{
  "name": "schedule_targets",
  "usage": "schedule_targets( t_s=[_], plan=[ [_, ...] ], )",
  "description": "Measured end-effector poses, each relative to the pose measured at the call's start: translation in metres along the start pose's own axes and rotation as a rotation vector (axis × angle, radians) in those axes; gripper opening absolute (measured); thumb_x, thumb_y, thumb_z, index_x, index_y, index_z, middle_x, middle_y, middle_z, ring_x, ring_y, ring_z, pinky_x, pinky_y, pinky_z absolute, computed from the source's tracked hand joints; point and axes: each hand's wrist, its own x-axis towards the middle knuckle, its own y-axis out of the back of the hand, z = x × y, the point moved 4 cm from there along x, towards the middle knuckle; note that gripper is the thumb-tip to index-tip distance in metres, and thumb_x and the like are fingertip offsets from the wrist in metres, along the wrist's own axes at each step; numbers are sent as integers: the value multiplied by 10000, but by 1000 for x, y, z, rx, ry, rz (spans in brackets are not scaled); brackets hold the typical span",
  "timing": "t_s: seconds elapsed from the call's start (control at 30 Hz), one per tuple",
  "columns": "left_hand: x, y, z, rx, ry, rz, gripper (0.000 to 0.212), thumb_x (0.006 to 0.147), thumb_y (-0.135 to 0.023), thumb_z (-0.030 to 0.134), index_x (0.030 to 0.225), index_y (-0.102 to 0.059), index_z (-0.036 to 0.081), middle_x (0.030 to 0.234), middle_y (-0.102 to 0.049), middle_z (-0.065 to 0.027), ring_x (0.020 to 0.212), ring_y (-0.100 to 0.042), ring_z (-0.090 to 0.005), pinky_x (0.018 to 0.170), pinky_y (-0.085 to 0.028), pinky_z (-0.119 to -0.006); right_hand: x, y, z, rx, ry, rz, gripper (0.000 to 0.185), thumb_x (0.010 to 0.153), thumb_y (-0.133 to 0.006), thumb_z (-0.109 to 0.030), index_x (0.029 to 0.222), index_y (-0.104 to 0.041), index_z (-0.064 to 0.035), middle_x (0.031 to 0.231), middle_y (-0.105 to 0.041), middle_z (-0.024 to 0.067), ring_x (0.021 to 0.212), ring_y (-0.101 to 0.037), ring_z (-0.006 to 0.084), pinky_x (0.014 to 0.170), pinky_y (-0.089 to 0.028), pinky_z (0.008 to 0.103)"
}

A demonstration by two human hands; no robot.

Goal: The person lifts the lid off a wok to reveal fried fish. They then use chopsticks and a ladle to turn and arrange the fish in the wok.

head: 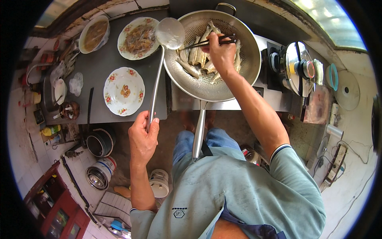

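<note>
My left hand (143,140) grips the long handle of a metal ladle (170,33). The ladle's round head hangs over the left rim of a wide metal wok (188,89) with a textured inside. Over the wok, my right hand (223,56) holds dark chopsticks (195,45), tips pointing left above several pieces of fish (188,68). My hand and forearm hide some of the fish. The wok's metal handle (199,131) points towards my body. Left of the wok lies a white plate (135,100) with a floral pattern, holding no food.
A food plate (121,49) and a bowl of brown food (104,40) stand at the back left. To the right sits a lidded metal pot (294,56). Below the counter are a dark pot (97,145) and a white bucket (159,179). A power strip (337,162) hangs at right.
</note>
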Motion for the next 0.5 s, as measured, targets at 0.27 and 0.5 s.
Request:
schedule_targets(
  t_s=[0.27,0.5],
  plan=[
    [4,-3,1,-30,1,-4,224,1011,-622,115,1168,-596,-43,696,-551,-1,494,-461,-30,416,-381,-204,39,8,13,279,-10,58,308,1011,-597,-173,928,-684,110,835,-727,176,615,-737,263,543,-644,346],
    [4,-1,1,-26,5,4,229,1011,-621,112,1173,-594,-48,695,-552,-7,485,-458,-34,412,-377,-210,10,18,-12,68,31,-75,298,1013,-640,-230,967,-723,52,807,-741,112,683,-744,174,600,-589,277]
  ],
)
